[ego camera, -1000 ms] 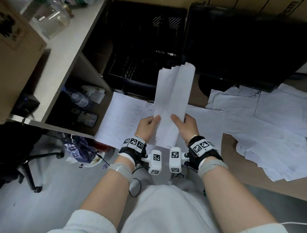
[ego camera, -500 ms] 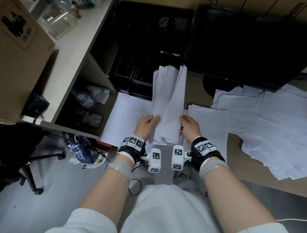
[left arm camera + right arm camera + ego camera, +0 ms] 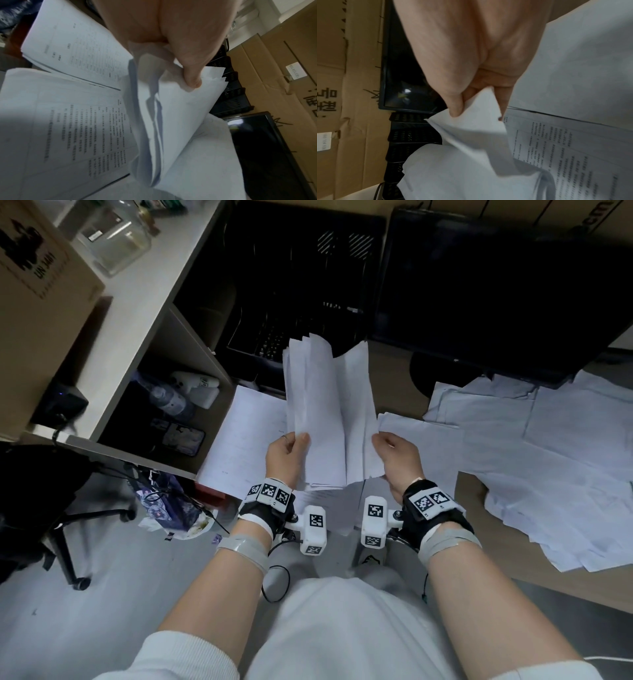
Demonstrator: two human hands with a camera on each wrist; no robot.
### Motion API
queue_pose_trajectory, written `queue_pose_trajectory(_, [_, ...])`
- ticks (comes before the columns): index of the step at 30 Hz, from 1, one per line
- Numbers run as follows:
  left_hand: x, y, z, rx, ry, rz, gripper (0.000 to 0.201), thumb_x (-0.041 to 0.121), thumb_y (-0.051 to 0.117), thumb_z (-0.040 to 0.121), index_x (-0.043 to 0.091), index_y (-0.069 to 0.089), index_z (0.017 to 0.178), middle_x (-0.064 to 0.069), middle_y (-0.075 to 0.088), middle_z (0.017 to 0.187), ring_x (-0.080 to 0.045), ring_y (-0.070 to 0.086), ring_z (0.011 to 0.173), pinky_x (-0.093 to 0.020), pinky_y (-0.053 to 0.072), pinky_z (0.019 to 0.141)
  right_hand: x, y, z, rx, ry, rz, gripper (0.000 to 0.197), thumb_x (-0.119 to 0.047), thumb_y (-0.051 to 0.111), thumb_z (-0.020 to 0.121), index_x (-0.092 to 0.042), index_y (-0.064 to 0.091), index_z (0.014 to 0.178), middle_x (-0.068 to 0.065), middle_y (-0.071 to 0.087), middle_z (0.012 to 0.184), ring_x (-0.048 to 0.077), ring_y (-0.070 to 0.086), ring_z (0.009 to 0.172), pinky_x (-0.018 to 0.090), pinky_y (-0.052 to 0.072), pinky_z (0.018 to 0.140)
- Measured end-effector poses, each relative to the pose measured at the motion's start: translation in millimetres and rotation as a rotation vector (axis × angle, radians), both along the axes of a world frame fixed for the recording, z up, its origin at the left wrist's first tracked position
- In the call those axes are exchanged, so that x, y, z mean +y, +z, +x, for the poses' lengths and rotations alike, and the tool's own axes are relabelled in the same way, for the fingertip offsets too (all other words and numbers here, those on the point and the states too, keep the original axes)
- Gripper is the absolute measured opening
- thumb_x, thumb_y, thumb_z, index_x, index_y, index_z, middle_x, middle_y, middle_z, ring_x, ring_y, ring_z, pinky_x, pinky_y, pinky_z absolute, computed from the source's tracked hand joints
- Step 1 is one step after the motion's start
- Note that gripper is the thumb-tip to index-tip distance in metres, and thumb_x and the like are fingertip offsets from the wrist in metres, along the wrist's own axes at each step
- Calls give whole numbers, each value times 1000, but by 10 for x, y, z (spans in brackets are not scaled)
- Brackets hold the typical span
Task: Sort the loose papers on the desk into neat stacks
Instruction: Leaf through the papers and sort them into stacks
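A sheaf of white papers (image 3: pixel 325 419) stands upright over the desk's near edge, bowed into a trough, its top edges fanned. My left hand (image 3: pixel 291 450) grips its left lower edge (image 3: pixel 180 102), thumb on top. My right hand (image 3: pixel 394 453) pinches the right lower edge (image 3: pixel 476 121) between thumb and fingers. A printed stack (image 3: pixel 239 440) lies flat on the desk to the left, another stack (image 3: pixel 421 446) lies just right of my hands. Loose sheets (image 3: pixel 548 467) spread in a messy overlap across the right of the desk.
A black mesh paper tray (image 3: pixel 274 313) and a dark monitor (image 3: pixel 496 289) stand behind the papers. A shelf unit (image 3: pixel 144 302) with a cardboard box (image 3: pixel 37 302) and a glass jar is at left. An office chair (image 3: pixel 34 501) and a bag sit on the floor.
The sheaf has spread wider between my hands. My right hand shifted right along its lower edge, and the sheets bow open in the middle.
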State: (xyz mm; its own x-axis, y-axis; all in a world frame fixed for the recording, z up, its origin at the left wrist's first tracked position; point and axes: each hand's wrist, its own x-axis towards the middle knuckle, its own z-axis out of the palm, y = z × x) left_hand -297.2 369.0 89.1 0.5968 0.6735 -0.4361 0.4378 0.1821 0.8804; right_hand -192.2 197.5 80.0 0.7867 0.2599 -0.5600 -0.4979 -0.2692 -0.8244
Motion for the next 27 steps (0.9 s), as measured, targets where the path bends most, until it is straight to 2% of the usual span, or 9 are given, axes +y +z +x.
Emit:
queue_pose_trajectory(3, [-113,40,40,-27,-4,-21,16,25,63,96,10,69,91,-6,65,85,-18,56,78,-33,49,78,-14,36,4,-35,57,19,5,-28,67,93,-24,68,91,-11,67,82,9,59,75,29,50,76])
queue_pose_trajectory(6, [-243,101,85,-21,-92,-99,18,31,70,92,14,70,96,-6,75,99,-23,71,92,-35,57,86,54,118,8,-39,118,96,14,-26,74,88,-12,73,92,3,76,84,23,71,81,34,58,77])
queue_pose_trajectory(8, [-331,164,117,20,-160,-113,28,42,74,85,17,72,97,-5,76,99,-21,72,94,-33,57,86,101,160,14,-63,174,102,16,-27,76,86,-12,72,89,1,76,81,15,71,75,27,56,72])
queue_pose_trajectory(10, [-365,168,151,37,-179,-109,27,41,75,85,17,73,95,-5,77,96,-21,73,91,-35,58,85,120,193,16,-66,206,98,15,-25,75,88,-11,70,89,-2,74,76,6,66,67,19,51,64])
queue_pose_trajectory(12, [-329,160,169,50,-156,-38,13,30,72,90,18,72,86,-6,76,89,-26,72,86,-41,59,84,88,187,32,-51,161,101,17,-23,72,90,-6,70,95,4,76,86,15,70,77,26,56,72])
queue_pose_trajectory(16, [-109,82,91,92,-23,76,23,24,65,96,4,70,86,-11,73,86,-25,68,80,-39,57,80,-123,-37,131,-62,-87,-150,34,-29,61,94,-5,62,118,5,66,113,22,58,99,34,46,92])
queue_pose_trajectory(19, [-29,30,16,74,25,71,33,20,64,96,-13,65,91,-14,67,82,-22,61,75,-36,53,73,-208,-187,115,10,-105,-240,41,-31,61,94,-3,60,125,12,64,118,27,58,98,33,44,86])
queue_pose_trajectory(23, [22,-12,-40,81,1,35,21,15,63,96,0,66,82,-7,68,76,-15,62,65,-25,54,62,-150,-222,45,24,-85,-236,37,-21,61,94,-5,60,127,5,60,110,21,54,94,30,43,84])
queue_pose_trajectory(27, [122,-13,-112,80,-56,-57,13,12,62,97,3,68,92,-7,72,85,-13,68,71,-20,57,63,-61,-297,-20,32,-10,-238,33,-22,65,91,-4,67,118,-2,64,116,23,61,102,37,47,101])
